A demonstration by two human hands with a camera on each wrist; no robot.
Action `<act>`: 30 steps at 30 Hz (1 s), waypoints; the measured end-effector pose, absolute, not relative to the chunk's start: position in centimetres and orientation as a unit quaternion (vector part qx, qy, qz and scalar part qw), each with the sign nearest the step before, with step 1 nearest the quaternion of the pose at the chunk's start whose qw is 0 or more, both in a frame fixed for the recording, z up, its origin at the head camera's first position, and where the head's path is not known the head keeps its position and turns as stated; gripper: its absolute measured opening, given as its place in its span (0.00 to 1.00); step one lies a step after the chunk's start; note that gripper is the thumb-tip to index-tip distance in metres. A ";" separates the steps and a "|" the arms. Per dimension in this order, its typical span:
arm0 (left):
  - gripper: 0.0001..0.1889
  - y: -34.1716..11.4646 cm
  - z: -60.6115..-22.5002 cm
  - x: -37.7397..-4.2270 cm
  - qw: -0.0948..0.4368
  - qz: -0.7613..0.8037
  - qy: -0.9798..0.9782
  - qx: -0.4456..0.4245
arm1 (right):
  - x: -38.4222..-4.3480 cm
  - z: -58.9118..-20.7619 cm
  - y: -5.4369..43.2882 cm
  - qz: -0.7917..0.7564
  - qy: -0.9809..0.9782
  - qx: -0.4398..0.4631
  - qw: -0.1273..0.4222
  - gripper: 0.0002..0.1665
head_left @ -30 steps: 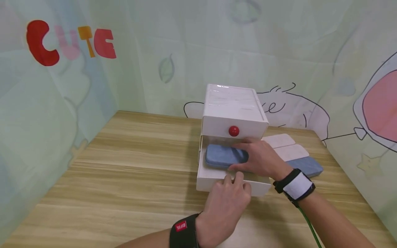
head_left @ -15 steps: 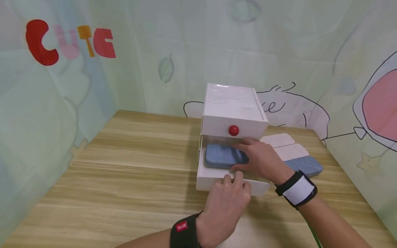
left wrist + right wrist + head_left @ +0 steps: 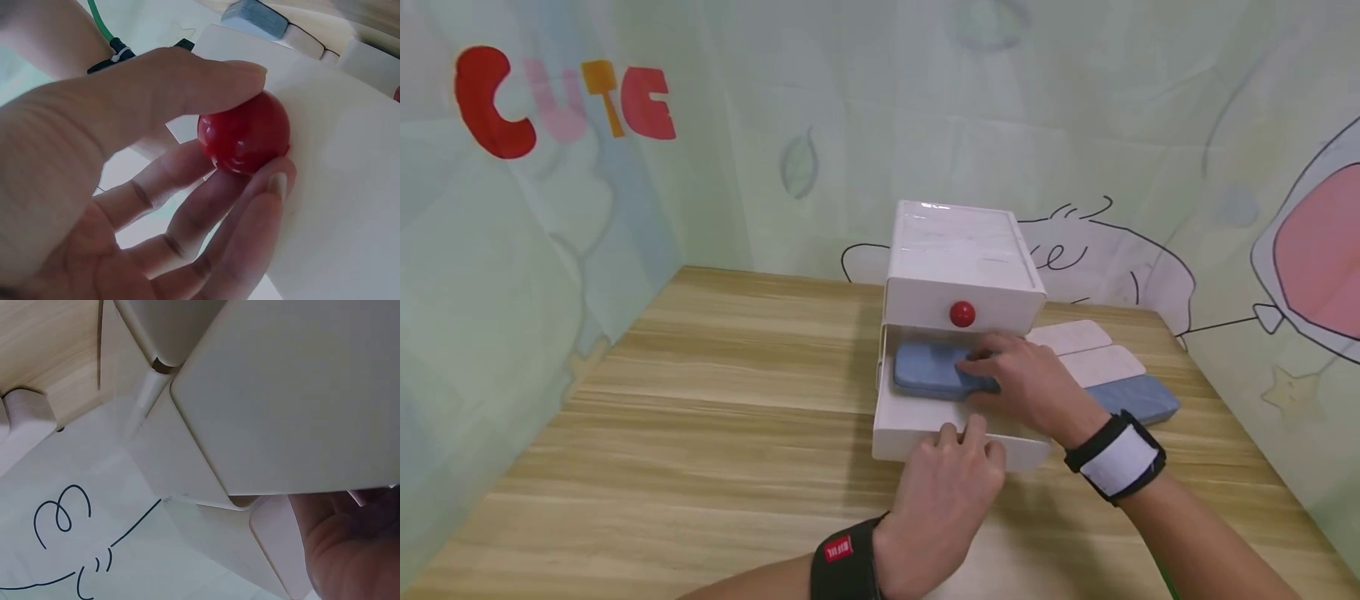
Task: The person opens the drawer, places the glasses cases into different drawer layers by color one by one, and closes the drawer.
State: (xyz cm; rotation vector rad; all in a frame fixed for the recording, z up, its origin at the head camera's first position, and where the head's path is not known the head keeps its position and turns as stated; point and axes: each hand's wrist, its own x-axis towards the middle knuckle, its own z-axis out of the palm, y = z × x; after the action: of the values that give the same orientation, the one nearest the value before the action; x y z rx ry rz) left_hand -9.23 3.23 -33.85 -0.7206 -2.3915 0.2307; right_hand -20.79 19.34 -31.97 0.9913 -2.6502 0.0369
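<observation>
A white two-drawer cabinet (image 3: 962, 242) stands on the table, its lower drawer (image 3: 895, 442) pulled out. My left hand (image 3: 943, 504) is at that drawer's front; in the left wrist view its thumb and fingers pinch the round red knob (image 3: 247, 134). Inside the drawer lies a blue glasses case (image 3: 921, 367) with rounded corners. My right hand (image 3: 1037, 379) holds the case's right end, a bent finger on its top and the thumb low at the front edge. In the right wrist view, a white panel covers most of my right hand's fingers.
Right of the cabinet, two pale pink cases (image 3: 1105, 365) and another blue case (image 3: 1138, 398) lie side by side. The upper drawer, with its red knob (image 3: 962, 314), is closed and overhangs the open one. Printed cloth walls (image 3: 760, 167) enclose the table.
The blue case has shifted slightly back in the drawer. A finger of my right hand has bent onto the case's top. My left hand stays at the drawer front.
</observation>
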 end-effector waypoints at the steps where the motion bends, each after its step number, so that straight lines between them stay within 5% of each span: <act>1: 0.06 3.2 -33.9 -9.2 0.313 0.087 -0.906 -0.273 | -20.9 -32.0 19.3 0.014 -0.924 0.347 0.159 0.27; 18: 0.04 3.3 -33.7 -9.3 0.314 0.078 -0.905 -0.277 | -22.4 -32.3 19.0 0.007 -0.925 0.326 0.197 0.23; 30: 0.06 3.2 -33.8 -9.4 0.333 0.080 -0.899 -0.272 | -22.3 -32.0 19.2 0.016 -0.928 0.332 0.167 0.20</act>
State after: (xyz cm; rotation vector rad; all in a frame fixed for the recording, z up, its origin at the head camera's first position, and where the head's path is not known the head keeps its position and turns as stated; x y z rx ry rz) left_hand -9.43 3.16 -33.78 -0.7110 -2.3485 0.2081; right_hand -22.32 19.18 -31.96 0.9460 -2.6404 0.0469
